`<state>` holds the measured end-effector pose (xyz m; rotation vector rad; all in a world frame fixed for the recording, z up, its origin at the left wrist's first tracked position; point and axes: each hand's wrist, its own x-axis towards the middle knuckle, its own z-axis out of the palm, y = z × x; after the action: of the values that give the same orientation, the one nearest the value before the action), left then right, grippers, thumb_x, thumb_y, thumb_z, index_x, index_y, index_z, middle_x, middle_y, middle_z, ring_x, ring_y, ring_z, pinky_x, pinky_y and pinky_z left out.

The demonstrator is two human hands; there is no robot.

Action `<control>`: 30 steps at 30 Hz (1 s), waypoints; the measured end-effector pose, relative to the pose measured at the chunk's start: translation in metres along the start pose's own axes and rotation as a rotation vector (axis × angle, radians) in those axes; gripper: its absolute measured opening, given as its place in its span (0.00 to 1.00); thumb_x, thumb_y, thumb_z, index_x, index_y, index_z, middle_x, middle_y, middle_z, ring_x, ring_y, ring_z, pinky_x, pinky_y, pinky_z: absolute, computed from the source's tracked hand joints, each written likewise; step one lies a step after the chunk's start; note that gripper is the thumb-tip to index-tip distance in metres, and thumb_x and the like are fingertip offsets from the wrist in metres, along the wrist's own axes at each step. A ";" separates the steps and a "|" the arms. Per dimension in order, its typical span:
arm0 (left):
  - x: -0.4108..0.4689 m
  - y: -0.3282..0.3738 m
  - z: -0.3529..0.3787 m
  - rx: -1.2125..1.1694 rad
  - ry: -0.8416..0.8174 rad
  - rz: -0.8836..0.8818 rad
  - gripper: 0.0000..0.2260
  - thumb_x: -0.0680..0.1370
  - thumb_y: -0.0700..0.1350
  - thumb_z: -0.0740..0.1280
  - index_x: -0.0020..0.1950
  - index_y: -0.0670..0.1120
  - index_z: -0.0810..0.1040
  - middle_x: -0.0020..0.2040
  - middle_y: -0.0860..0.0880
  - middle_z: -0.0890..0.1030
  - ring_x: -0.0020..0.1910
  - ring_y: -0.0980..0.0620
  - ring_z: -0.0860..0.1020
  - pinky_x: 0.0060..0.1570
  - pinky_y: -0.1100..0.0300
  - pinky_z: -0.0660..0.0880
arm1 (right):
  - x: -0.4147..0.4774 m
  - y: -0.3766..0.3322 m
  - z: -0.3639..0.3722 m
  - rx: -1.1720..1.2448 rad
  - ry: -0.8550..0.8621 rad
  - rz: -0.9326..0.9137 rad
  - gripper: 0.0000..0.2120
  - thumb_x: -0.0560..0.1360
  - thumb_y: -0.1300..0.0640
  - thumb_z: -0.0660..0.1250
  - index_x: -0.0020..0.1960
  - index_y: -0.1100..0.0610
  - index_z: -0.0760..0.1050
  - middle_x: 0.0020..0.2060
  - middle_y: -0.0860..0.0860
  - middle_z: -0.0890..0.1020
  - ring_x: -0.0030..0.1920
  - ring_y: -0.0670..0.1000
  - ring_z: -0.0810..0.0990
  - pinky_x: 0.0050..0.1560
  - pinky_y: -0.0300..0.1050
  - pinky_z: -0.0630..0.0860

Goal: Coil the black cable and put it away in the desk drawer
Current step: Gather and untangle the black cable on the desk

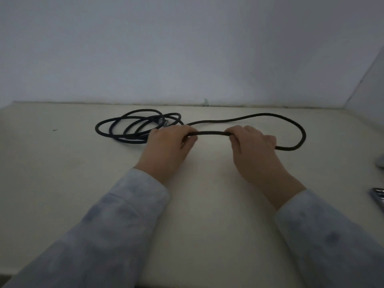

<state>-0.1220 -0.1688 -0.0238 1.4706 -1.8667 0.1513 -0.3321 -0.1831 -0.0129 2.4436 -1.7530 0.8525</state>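
Dim light here, a pale cream worktop (62, 173) running back to a bare grey-blue wall (187, 48), with a second wall closing in at the far right corner. Out past the right hand, at the very edge of view, sit two cut-off things: a shiny metallic object (378, 196) nearer the person and a grey shape (381, 163) beyond it; what they are I can't tell.

Now the arms: both reach forward over the worktop in pale blue-grey mottled sleeves (116, 221), wrists bare, backs of the hands up. The left hand (168, 146) has its fingers curled over and its thumb tucked beneath, gripping the black cable (212, 133). The right hand (255, 148) does the same, fist closed round the cable, knuckles on top. Between the two hands a short stretch of cable runs almost straight.

Beyond the right hand the cable swings out in one wide loop on the worktop and curves back behind both hands. Just beyond and outside the left hand the rest lies in several loose overlapping loops, a greyish plug end (164, 122) showing among them.
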 end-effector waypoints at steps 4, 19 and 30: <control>-0.001 -0.010 -0.006 0.028 0.050 -0.050 0.10 0.80 0.53 0.66 0.50 0.48 0.84 0.38 0.52 0.79 0.37 0.51 0.76 0.46 0.50 0.77 | 0.000 0.004 0.001 -0.006 0.085 0.068 0.12 0.84 0.54 0.57 0.62 0.50 0.77 0.48 0.50 0.79 0.53 0.57 0.78 0.57 0.55 0.63; 0.003 -0.005 -0.006 -0.004 0.172 -0.062 0.12 0.78 0.54 0.64 0.51 0.49 0.84 0.38 0.53 0.82 0.37 0.50 0.80 0.47 0.46 0.78 | -0.001 -0.004 0.003 0.201 0.212 0.012 0.12 0.84 0.54 0.57 0.61 0.49 0.77 0.49 0.45 0.77 0.53 0.52 0.74 0.55 0.52 0.60; 0.000 0.014 0.006 0.090 0.095 -0.011 0.16 0.76 0.60 0.60 0.48 0.55 0.84 0.67 0.49 0.80 0.64 0.50 0.79 0.66 0.38 0.62 | -0.008 -0.031 0.000 0.128 0.241 -0.260 0.14 0.81 0.44 0.59 0.57 0.48 0.80 0.42 0.43 0.78 0.46 0.51 0.77 0.51 0.53 0.66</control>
<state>-0.1366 -0.1669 -0.0236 1.5075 -1.7952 0.2986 -0.3060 -0.1647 -0.0075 2.4453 -1.3064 1.1990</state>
